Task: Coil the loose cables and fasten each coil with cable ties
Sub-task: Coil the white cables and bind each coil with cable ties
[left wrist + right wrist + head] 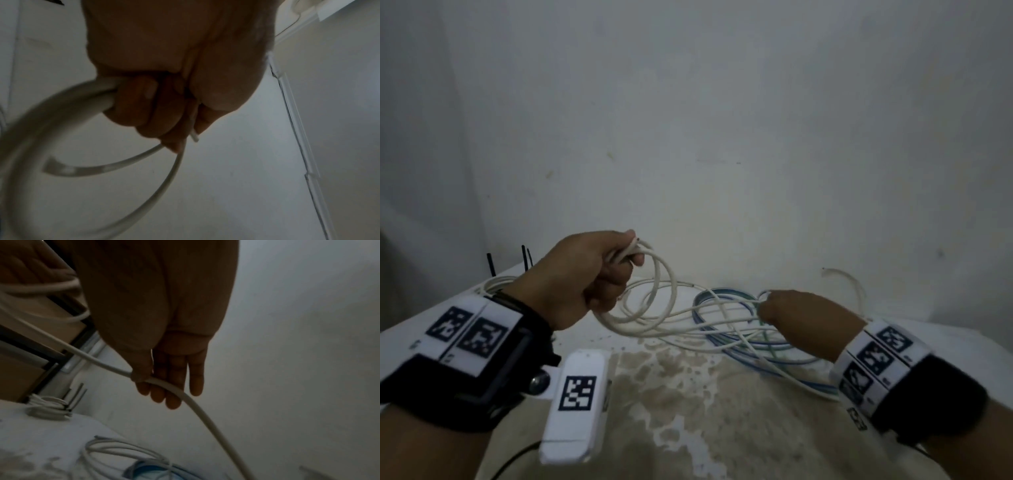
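White cable (654,301) loops gather in the fisted left hand (589,270); the right hand (801,315), pinching the slack with near-straight fingers, should feed even loops.

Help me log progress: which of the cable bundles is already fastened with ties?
The small white coil at the table's far left, behind the left hand, with black cable ties sticking up. The white cable in hand and the blue cables lie loose.

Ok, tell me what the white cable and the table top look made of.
White cable: a smooth, matte plastic-looking jacket; it bends into springy loops in the left hand. Table top: looks like white-painted or coated board, since brown patches show where the finish has worn; the core is unclear.
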